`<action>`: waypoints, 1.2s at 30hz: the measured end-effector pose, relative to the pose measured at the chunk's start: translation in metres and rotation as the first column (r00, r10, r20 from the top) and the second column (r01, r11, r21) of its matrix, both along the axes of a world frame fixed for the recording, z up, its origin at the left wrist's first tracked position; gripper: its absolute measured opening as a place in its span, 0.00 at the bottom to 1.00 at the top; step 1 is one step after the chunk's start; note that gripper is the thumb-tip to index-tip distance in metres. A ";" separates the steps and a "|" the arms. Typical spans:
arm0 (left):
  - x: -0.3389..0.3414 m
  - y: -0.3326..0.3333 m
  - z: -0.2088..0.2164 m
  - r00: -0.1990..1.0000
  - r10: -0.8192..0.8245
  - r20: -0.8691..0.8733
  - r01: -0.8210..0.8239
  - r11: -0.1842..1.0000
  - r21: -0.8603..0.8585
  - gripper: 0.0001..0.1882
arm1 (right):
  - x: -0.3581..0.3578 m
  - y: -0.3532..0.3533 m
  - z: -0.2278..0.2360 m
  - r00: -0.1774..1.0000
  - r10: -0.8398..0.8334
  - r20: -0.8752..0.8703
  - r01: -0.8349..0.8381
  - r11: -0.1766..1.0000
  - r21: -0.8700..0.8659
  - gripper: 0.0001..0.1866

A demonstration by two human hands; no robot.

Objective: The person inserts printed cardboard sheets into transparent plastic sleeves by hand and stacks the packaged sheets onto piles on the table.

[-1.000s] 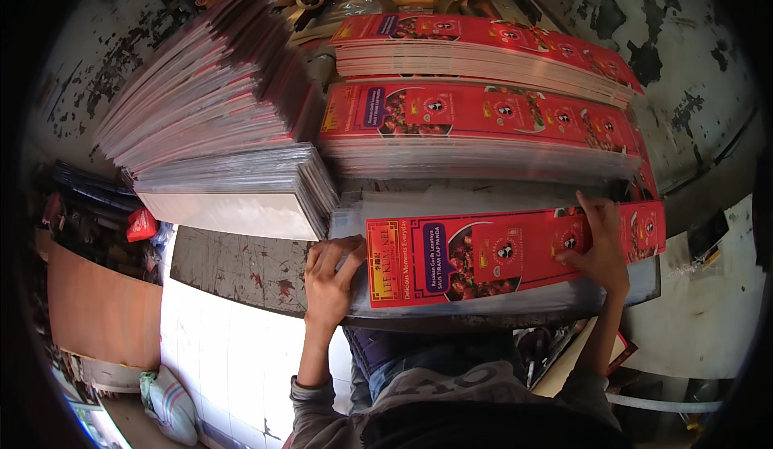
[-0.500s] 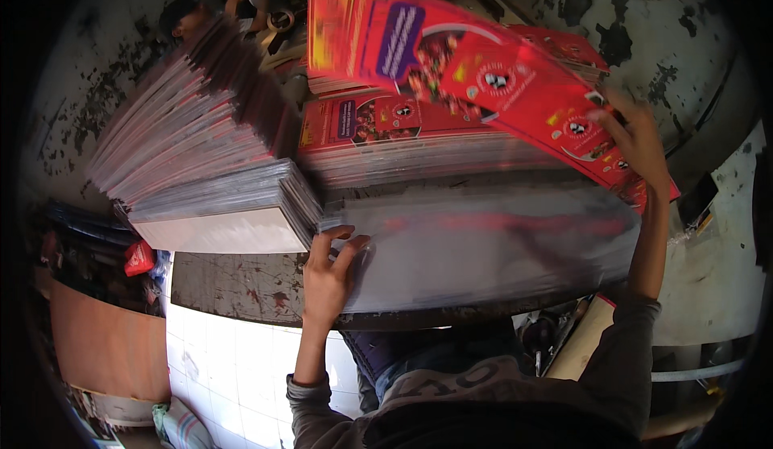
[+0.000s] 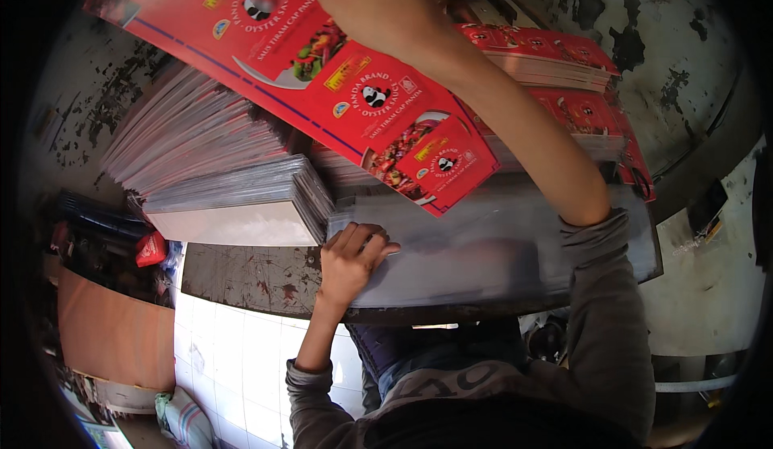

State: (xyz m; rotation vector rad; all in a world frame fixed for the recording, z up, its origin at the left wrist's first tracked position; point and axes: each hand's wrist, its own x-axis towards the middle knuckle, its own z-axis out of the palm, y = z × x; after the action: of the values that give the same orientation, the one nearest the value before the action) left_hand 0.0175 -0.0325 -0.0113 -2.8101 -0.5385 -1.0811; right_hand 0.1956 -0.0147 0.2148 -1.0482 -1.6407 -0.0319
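A long red printed cardboard sheet (image 3: 322,99), with panda pictures and food photos, slants across the upper left. My right hand (image 3: 354,6) reaches far forward at the top edge and grips it; the fingertips are blurred and partly cut off. Its lower right corner hangs over a pile of clear plastic sleeves (image 3: 467,260) lying along the table's near edge. At the left end of that pile is my left hand (image 3: 353,260), its fingers curled in on the sleeve edge. Left of it a thick fanned stack of sleeved sheets (image 3: 233,183) leans over, partly behind the red sheet.
More stacks of red printed sheets (image 3: 580,115) stand at the back right. The dark scratched table (image 3: 250,276) ends just before my body. A brown board (image 3: 117,328) and a red bag (image 3: 150,249) are low at the left.
My right hand has swung from the far right to the top middle, carrying the red sheet leftward over the fanned stack. My left hand stays at the sleeves' left end, fingers more curled.
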 end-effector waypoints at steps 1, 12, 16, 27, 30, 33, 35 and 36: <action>0.002 0.000 0.000 0.999 -0.028 0.021 0.028 1.000 0.008 0.13 | -0.010 0.016 -0.006 0.999 0.039 -0.037 -0.035 0.995 0.089 0.13; -0.002 -0.007 -0.005 0.989 0.085 0.121 -0.070 0.989 -0.127 0.12 | -0.003 -0.003 -0.084 0.988 0.002 0.156 0.011 0.996 -0.085 0.15; -0.007 -0.004 -0.011 0.980 0.145 0.140 -0.122 0.980 -0.157 0.11 | 0.060 -0.051 -0.108 0.941 0.029 0.336 0.109 0.917 -0.384 0.18; -0.016 0.011 0.013 0.974 0.170 0.149 -0.073 0.860 -0.505 0.14 | 0.171 -0.159 -0.150 0.898 -0.116 0.424 0.323 0.828 -0.459 0.15; -0.017 0.009 0.013 0.988 0.107 0.113 0.038 0.537 -0.843 0.17 | 0.174 -0.161 -0.152 0.908 -0.162 0.386 0.349 0.800 -0.488 0.16; -0.014 0.001 0.015 0.949 0.148 0.277 0.249 0.181 -0.951 0.25 | 0.181 -0.160 -0.156 0.903 -0.152 0.402 0.350 0.803 -0.482 0.16; -0.012 -0.003 0.013 0.907 0.188 0.377 0.352 0.155 -0.923 0.30 | 0.178 -0.158 -0.157 0.903 -0.155 0.402 0.358 0.786 -0.503 0.16; -0.013 -0.004 0.007 0.877 0.248 0.413 0.382 0.164 -0.910 0.30 | 0.176 -0.156 -0.158 0.898 -0.167 0.408 0.378 0.766 -0.520 0.16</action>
State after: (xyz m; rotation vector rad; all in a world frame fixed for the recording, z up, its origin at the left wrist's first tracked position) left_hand 0.0048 -0.0367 -0.0039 -3.5024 -1.8438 -2.1037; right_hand 0.3717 -0.1712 0.0569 -1.8556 -1.8378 0.1171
